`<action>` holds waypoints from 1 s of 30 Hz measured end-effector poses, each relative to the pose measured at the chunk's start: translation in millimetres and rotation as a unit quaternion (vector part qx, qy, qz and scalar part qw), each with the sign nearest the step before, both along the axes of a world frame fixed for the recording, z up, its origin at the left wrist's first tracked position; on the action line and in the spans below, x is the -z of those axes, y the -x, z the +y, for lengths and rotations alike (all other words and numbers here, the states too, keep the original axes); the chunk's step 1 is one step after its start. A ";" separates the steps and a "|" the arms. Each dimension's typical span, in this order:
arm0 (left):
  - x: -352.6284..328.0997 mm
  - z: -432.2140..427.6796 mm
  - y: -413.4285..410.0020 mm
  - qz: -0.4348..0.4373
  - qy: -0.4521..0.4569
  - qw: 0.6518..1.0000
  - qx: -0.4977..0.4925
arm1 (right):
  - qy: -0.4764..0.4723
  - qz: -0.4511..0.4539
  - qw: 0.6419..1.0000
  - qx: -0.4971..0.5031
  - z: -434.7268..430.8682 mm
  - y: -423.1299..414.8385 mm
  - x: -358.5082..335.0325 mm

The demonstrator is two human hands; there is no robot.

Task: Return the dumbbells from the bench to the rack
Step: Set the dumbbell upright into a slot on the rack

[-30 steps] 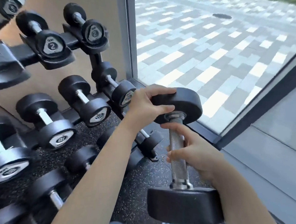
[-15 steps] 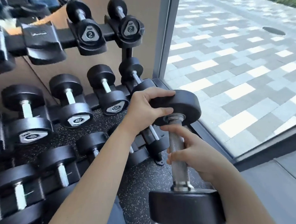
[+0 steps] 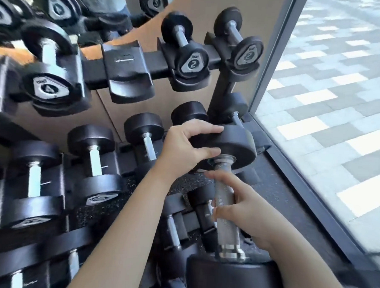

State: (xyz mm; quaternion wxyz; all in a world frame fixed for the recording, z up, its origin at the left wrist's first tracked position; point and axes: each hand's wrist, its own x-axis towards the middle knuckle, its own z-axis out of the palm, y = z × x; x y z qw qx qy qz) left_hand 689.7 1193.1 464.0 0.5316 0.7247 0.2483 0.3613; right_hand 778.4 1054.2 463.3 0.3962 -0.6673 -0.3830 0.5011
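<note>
**Black rubber heads, knurled steel grip: dumbbell held at the rack's right end**

Black rubber capped both ends of the dumbbell (image 3: 223,195), and a knurled steel handle with bright collars ran between them. You held it almost upright, off the floor, just in front of the rack (image 3: 218,97) at its right end. Your left hand (image 3: 184,148) gripped the upper head, fingers over its rim and thumb beneath. Your right hand (image 3: 247,213) curled round the handle, the index finger lying straighter than the rest. The lower head sat close to the bottom of the view.

The rack's top tier carried two small dumbbells marked 2 (image 3: 192,63), and larger ones filled the tiers below. Speckled black rubber flooring (image 3: 274,192) lay underneath, with a tan wall (image 3: 205,3) behind. To your right, a window frame (image 3: 275,51) bordered grey and white paving (image 3: 341,103).
</note>
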 end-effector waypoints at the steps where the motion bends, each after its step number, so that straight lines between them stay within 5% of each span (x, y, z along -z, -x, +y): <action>1: 1.2 17.3 8.0 0.003 -0.001 1.000 -0.001 | 0.001 0.007 1.000 0.002 17.9 7.6 3.3; 30: -12.2 296.6 52.1 -0.003 -0.010 0.982 -0.188 | 0.023 -0.003 0.986 -0.166 339.2 9.5 -16.6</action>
